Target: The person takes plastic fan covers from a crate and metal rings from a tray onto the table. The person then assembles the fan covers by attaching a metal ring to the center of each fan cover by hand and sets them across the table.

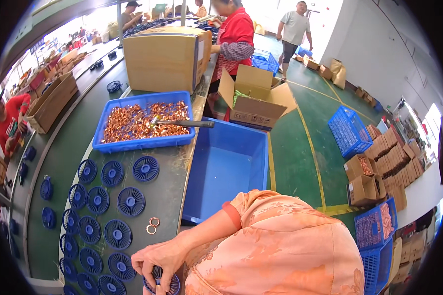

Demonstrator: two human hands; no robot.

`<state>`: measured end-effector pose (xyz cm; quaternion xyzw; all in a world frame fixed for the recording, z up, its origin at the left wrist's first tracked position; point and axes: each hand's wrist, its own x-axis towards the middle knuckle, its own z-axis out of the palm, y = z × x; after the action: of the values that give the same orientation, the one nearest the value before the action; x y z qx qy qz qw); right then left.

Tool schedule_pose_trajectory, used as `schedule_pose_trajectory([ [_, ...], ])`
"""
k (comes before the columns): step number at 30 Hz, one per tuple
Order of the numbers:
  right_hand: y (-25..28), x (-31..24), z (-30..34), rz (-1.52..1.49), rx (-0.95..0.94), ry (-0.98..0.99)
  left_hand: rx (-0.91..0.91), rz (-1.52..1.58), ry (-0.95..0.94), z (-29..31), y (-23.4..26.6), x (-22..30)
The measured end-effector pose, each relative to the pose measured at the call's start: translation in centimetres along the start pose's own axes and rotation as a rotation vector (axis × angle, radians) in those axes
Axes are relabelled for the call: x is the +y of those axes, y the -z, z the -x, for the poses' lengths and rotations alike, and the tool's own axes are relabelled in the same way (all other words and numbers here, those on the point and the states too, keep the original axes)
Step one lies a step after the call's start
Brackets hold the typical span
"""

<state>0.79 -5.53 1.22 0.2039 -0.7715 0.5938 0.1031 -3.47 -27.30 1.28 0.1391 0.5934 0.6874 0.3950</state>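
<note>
My right hand (pixel 161 256) reaches down at the table's near edge. Its fingers are bent and closed over a blue round slotted plastic cover (pixel 173 284), partly hidden beneath them. A small coppery spot shows at the fingertips, too unclear to name. My left hand does not show. Two copper rings (pixel 153 225) lie just beyond my right hand. Rows of matching blue slotted covers (pixel 131 201) lie flat to the left. Farther back, a blue tray (pixel 142 143) holds many copper rings (pixel 128 123), with a hammer (pixel 184 123) laid across its right rim.
A deep blue bin (pixel 226 172) stands right of the table. Beyond the tray are a large closed carton (pixel 160 61) and an open carton (pixel 253 105). A conveyor (pixel 59 162) runs at left. Co-workers stand or sit around; crates and cartons line the right.
</note>
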Motion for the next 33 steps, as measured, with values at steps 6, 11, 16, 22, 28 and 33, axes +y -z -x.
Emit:
schedule_pose_trajectory([
  [6, -3.1, 0.8, 1.4, -0.495, 0.122, -0.379, 0.080, -0.021, -0.088, 0.3, -0.5, 0.5],
  [11, -3.6, 2.2, 1.8, -0.594, -0.001, -0.517, 0.110, -0.198, -0.112, 1.0, -1.1, 0.1],
  [16, -0.8, -1.0, 2.4, -0.534, 0.059, -0.592, 0.102, -0.037, -0.068, -0.6, -2.7, 0.2],
  [22, -1.1, -0.4, 2.1, -0.520, -0.055, -0.657, 0.135, 0.092, -0.078, 0.1, -1.8, -1.6],
  [28, -1.0, -1.7, 2.7, -0.210, 0.155, -0.563, 0.210, -0.002, -0.210, 0.2, -2.5, -1.5],
  [33, 2.9, 1.1, 5.0, 0.715, 0.492, -0.280, 0.673, -0.680, -0.495, 2.5, 0.2, -2.0],
])
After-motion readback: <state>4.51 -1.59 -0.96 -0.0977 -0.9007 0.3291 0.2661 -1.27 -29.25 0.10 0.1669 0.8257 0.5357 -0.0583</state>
